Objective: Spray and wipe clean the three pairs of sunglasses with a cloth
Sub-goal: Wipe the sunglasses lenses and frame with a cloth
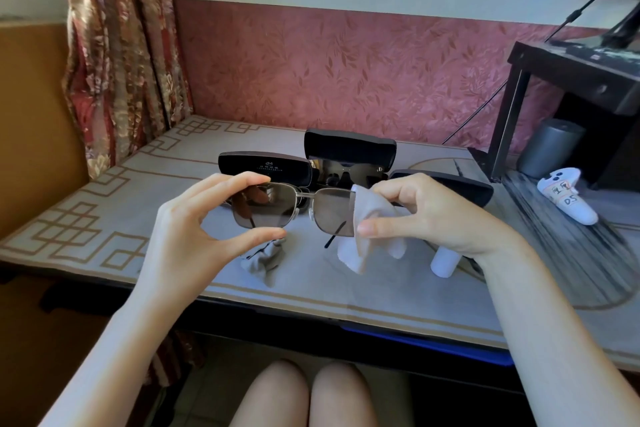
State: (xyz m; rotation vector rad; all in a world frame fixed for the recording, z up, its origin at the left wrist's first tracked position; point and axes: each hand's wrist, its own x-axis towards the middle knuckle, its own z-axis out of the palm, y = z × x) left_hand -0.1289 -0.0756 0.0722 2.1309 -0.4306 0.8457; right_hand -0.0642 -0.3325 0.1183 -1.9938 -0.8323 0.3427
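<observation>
The thin silver metal-framed sunglasses (pixel 294 208), with grey square lenses, are held in the air above the patterned grey-and-tan surface (pixel 104 218). The left hand (pixel 188 229) sets its grip on one lens rim, thumb beneath and fingers on top. The right hand (pixel 433 215) pinches a soft white cloth (pixel 372 210) round the outer edge of the other lens. The sunglasses look light, with slim arms that would bend and lenses that smear and scratch easily, so I judge the rim the right place to hold, not the glass. Behind the sunglasses, a black open case (pixel 263 166) bears a pale logo and print too fine to read. Far to their right, a white controller (pixel 564 199) is hand-marked "DS".
</observation>
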